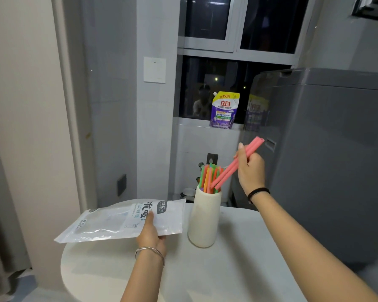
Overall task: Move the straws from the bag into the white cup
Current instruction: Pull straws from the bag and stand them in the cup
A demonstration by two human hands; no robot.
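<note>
A tall white cup (202,221) stands on the round white table (205,269), with several orange, green and pink straws (208,178) sticking out of its top. My right hand (250,171) is above and to the right of the cup, gripping two pink straws (231,167) that slant down with their lower ends at the cup's mouth. To the left of the cup, my left hand (151,234) pinches the near edge of the clear plastic straw bag (118,221) and holds it flat just over the table. The bag looks flat, and I see no straws in it.
A grey washing machine (327,160) stands close on the right behind the table. A purple detergent pouch (224,110) sits on the window ledge at the back. A wall and door frame rise on the left.
</note>
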